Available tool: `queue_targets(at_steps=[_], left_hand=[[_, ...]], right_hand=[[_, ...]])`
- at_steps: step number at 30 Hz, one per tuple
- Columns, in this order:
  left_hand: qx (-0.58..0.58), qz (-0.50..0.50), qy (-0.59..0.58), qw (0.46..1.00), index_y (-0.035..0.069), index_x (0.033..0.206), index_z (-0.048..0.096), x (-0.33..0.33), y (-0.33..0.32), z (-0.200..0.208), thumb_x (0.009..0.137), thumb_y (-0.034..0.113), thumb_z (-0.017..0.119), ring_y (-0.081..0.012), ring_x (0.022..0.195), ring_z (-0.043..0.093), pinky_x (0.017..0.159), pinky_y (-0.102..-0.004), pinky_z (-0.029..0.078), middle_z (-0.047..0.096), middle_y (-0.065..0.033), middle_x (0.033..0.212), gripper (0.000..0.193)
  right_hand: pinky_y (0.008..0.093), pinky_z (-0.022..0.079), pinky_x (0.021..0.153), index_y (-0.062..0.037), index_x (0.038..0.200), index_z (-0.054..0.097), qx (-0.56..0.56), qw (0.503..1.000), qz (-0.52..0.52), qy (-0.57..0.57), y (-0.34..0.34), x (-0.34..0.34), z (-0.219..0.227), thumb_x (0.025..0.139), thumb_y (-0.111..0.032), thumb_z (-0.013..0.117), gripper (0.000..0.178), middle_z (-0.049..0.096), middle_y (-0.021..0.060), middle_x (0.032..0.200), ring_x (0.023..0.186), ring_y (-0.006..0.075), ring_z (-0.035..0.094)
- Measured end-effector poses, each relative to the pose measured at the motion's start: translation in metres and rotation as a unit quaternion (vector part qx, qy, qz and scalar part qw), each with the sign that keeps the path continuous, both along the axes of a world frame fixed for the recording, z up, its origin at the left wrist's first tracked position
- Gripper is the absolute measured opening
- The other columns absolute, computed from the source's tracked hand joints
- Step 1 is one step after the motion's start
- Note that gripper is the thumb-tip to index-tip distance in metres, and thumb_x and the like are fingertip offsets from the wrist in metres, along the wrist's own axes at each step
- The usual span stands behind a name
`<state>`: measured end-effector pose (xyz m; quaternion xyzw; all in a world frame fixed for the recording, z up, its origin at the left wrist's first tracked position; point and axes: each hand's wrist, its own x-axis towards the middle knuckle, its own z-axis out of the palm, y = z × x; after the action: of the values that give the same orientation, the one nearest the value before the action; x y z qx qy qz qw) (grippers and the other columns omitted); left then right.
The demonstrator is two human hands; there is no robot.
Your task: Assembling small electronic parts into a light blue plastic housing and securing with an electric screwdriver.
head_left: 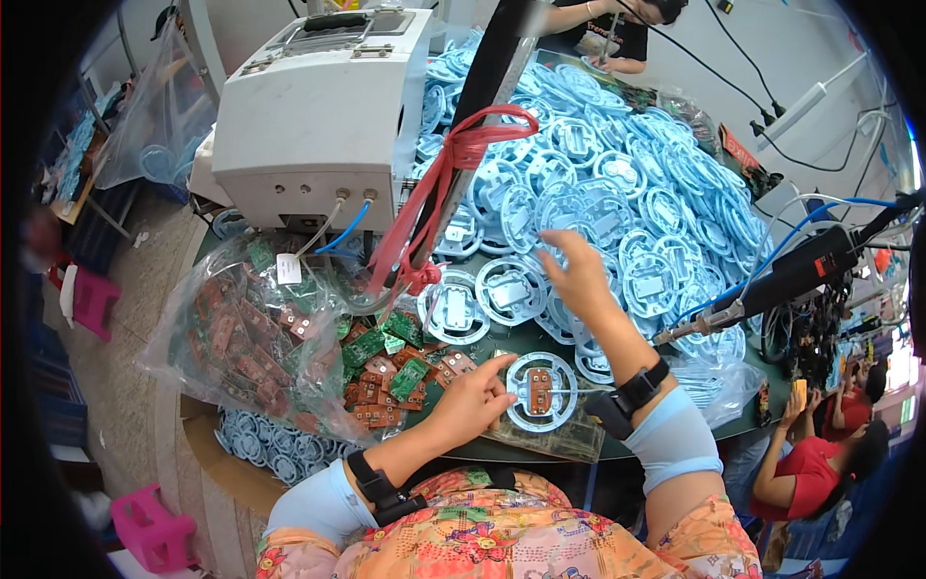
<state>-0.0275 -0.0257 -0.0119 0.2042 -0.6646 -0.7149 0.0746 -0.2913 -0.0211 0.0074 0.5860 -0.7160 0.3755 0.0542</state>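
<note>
In front of me a light blue plastic wheel-shaped part lies on a flat brown board. A small reddish-brown circuit board sits in its middle. My left hand is just left of this part, index finger and thumb apart, the other fingers curled; I see nothing held in it. My right hand is raised over the near edge of a large heap of blue wheel parts, fingers apart and holding nothing. A blue wheel part lies face up just left of that hand.
Loose red and green circuit boards spill from a clear plastic bag at left. Behind stands a white machine. A pole with red plastic ribbon crosses the middle. From the right reaches a black power screwdriver. Other people work beyond.
</note>
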Motion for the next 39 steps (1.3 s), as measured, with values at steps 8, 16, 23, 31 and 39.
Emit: queue_targets(at_steps=[8,16,23,31,39], left_hand=[[0.044,-0.007,-0.046,0.998,0.002,0.143,0.041,0.003,-0.007,0.001,0.091,0.005,0.064,-0.0079,0.056,0.060,0.047,-0.0214,0.045,0.062,-0.0017,0.076,0.057],[0.097,-0.044,-0.048,0.993,0.002,0.146,0.039,0.000,-0.007,-0.001,0.092,0.006,0.064,-0.0074,0.057,0.060,0.047,-0.0219,0.045,0.060,-0.0019,0.078,0.059],[0.082,-0.065,-0.055,0.993,0.001,0.146,0.036,-0.002,-0.013,0.003,0.093,0.005,0.063,-0.0090,0.062,0.063,0.049,-0.0211,0.048,0.063,-0.0043,0.082,0.060],[0.071,-0.040,-0.043,0.996,0.002,0.146,0.039,0.000,-0.008,-0.002,0.092,0.008,0.065,-0.0088,0.059,0.062,0.049,-0.0229,0.047,0.059,-0.0034,0.081,0.060],[0.066,-0.041,-0.055,0.995,0.003,0.146,0.040,-0.001,-0.011,-0.002,0.092,0.009,0.065,-0.0087,0.058,0.062,0.049,-0.0232,0.047,0.061,-0.0035,0.079,0.059]], right_hand=[[0.0498,0.040,0.100,-0.0021,0.120,0.057,-0.056,0.988,-0.123,0.069,-0.089,-0.023,-0.004,0.080,-0.021,0.073,0.048,0.051,0.0196,0.130,0.123,0.0359,0.048],[0.0616,0.028,0.108,0.0001,0.141,0.039,-0.040,0.866,-0.498,0.007,-0.075,-0.150,0.002,0.082,-0.030,0.073,0.074,0.033,0.0192,0.152,0.142,0.0335,0.031],[0.0605,0.036,0.101,-0.0016,0.141,0.040,0.105,0.920,-0.368,-0.087,-0.082,-0.155,0.018,0.077,-0.035,0.079,0.082,0.046,0.0157,0.134,0.128,0.0328,0.044],[0.0570,0.036,0.106,-0.0007,0.138,0.044,0.266,0.879,-0.387,-0.078,-0.081,-0.133,0.050,0.068,-0.048,0.081,0.092,0.034,0.0185,0.148,0.137,0.0377,0.034],[0.0557,0.041,0.100,0.0015,0.140,0.038,0.312,0.852,-0.420,-0.019,-0.078,-0.127,0.038,0.063,-0.060,0.084,0.108,0.042,0.0130,0.139,0.133,0.0307,0.038]])
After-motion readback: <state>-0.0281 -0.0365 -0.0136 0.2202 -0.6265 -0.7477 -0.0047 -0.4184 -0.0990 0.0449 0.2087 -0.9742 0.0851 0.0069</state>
